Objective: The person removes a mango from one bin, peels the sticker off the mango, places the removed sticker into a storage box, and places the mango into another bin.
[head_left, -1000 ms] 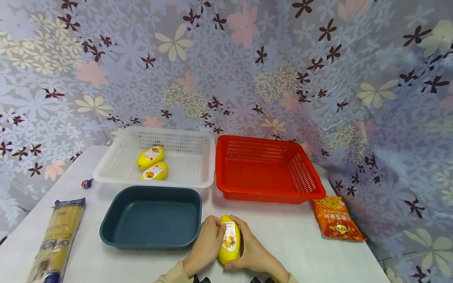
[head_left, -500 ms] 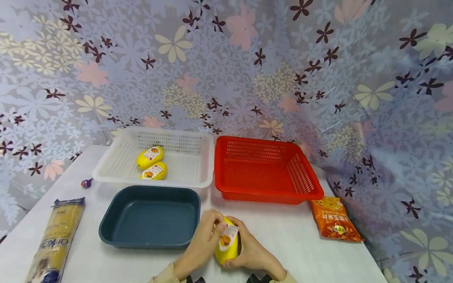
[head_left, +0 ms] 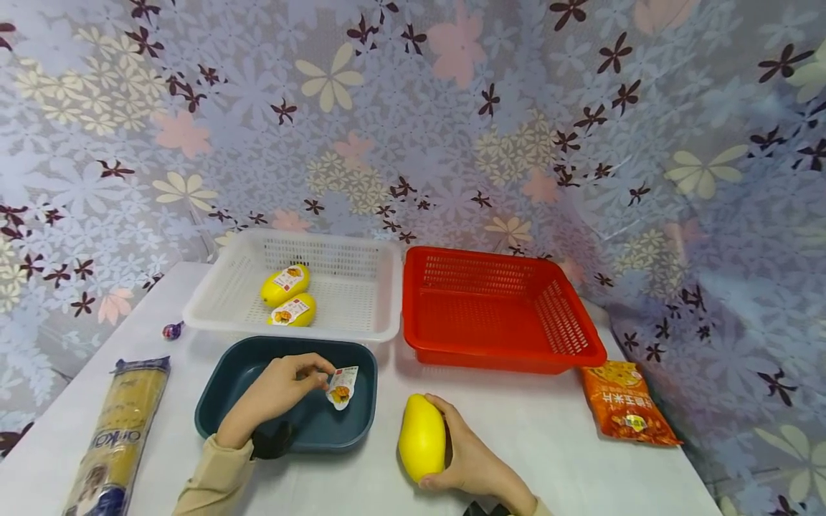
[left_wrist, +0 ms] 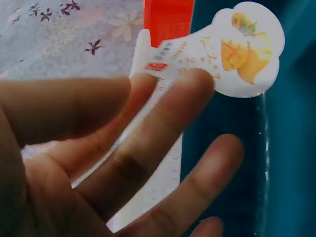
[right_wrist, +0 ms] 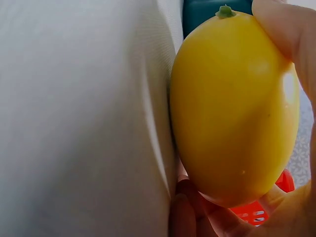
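Over the dark teal bin [head_left: 370, 383], my left hand [head_left: 280, 390] pinches a peeled white sticker [head_left: 341, 387] by its narrow end. In the left wrist view the sticker [left_wrist: 247, 47] shows a printed orange fruit on its wide scalloped part, and its narrow end lies at the fingertips. To the right of the bin, my right hand [head_left: 474, 462] grips a smooth yellow mango [head_left: 421, 437] from its right side, low over the white table. The right wrist view has the mango [right_wrist: 234, 108] with a small green stem end, thumb and fingers around it and no label on the side in view.
Behind the bin stands a white basket [head_left: 348, 294] with two labelled yellow mangoes [head_left: 286, 284]. A red basket [head_left: 477, 308] sits to its right. An orange snack packet [head_left: 627, 401] lies far right. On the left are a pasta packet [head_left: 119, 437] and a small lollipop [head_left: 172, 330].
My left hand has peeled the sticker off the mango and carried it left over the teal bin. The right hand keeps its grip on the mango in nearly the same place.
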A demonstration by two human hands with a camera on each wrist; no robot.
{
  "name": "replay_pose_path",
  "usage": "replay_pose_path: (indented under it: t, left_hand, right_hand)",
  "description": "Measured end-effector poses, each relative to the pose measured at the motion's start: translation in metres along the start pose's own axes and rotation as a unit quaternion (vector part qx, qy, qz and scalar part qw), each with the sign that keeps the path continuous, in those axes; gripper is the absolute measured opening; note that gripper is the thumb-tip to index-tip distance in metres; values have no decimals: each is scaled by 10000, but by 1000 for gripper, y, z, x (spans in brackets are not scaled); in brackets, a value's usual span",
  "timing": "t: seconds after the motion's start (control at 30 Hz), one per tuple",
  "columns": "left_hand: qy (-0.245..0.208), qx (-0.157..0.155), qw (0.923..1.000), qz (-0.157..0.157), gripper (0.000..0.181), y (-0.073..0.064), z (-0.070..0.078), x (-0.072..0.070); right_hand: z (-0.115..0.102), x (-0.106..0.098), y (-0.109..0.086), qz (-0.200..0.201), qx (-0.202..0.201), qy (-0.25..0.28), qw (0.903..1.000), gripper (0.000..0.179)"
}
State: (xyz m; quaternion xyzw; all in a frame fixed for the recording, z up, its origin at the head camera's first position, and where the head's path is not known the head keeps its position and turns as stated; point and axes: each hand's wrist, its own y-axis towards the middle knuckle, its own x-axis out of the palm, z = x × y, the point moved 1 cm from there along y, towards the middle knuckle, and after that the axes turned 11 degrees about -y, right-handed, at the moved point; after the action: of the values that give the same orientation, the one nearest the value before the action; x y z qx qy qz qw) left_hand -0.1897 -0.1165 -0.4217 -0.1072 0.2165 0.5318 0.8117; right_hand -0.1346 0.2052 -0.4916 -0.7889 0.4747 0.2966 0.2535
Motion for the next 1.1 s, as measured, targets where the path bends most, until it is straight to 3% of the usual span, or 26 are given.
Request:
replay_pose_path:
  t: [0.1, 0.23, 0.43, 0.57, 0.67, 0.87, 1.1]
  left_hand:
    - [151, -184, 9997, -70, 19, 3, -2, 1]
    - [461, -707, 9964, -107, 21, 5, -3, 4]
    - [785, -1147, 9877, -720, 26, 5, -4, 9]
    - [997, -1385, 9815, -872, 33, 4, -5, 14]
    - [1001, -1499, 9801, -832, 41, 3, -4, 17]
    - [659, -1257, 9877, -659, 62, 5, 0, 20]
    - [1200, -1042, 9872, 157, 56, 7, 12, 17]
  right_hand:
    - [1, 1, -1, -11, 45, 68, 10000, 114]
    - [2, 2, -1, -52, 123, 158, 9998, 113]
    - [2, 3, -3, -126, 202, 286, 9993, 112]
    - [1, 3, -3, -129, 205, 296, 9993, 112]
    - [2, 2, -3, -121, 186, 285, 9993, 112]
    - [3, 0, -2, -76, 97, 148, 9998, 113]
    - [3, -1, 1, -106, 35, 1, 9999, 114]
